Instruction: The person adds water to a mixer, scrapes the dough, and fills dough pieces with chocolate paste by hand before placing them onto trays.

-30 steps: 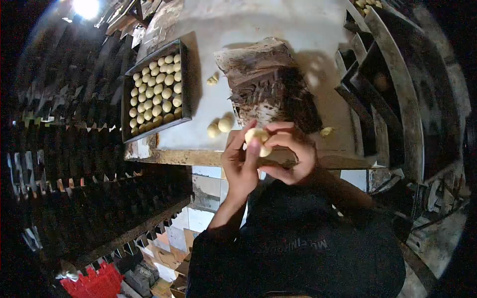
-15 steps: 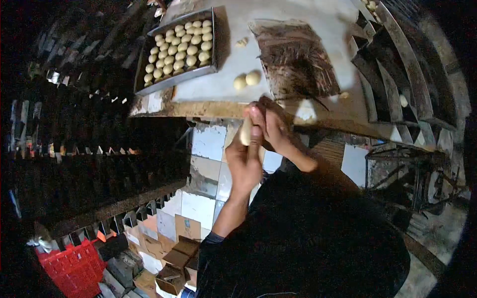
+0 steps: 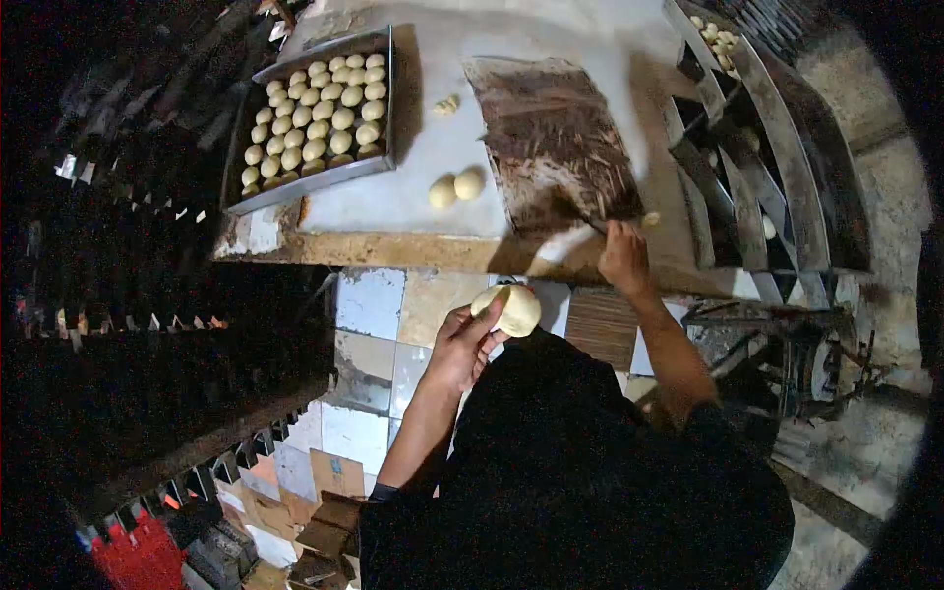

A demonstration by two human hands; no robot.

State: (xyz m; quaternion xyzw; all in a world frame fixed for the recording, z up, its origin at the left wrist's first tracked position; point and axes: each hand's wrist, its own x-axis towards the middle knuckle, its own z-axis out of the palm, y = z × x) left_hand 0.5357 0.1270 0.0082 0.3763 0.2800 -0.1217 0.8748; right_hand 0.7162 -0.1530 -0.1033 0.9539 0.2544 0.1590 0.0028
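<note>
In my left hand (image 3: 460, 349), a flattened round of pale dough (image 3: 513, 311) is pinched between thumb and fingers, in front of the table edge. My right hand (image 3: 625, 258) is closed around the end of a thin dark stick-like tool (image 3: 594, 226) at the near edge of a dark brown, paste-like spread (image 3: 556, 128); the tool's far end blends into the brown. Two dough balls (image 3: 455, 190) sit side by side left of the spread. Behind them lies a small crumbled dough scrap (image 3: 446, 105).
A metal tray (image 3: 393, 98) of dough balls in rows stands at the table's (image 3: 383, 211) left. Stacked metal trays (image 3: 777, 147) occupy the right, some with dough pieces inside. Below left are a red crate (image 3: 143, 556) and cardboard boxes (image 3: 337, 474).
My hands have separated. The left moved down, holding the dough, now spread into a wider round; the right reached right to the brown spread and took hold of the thin tool. The view shifted.
</note>
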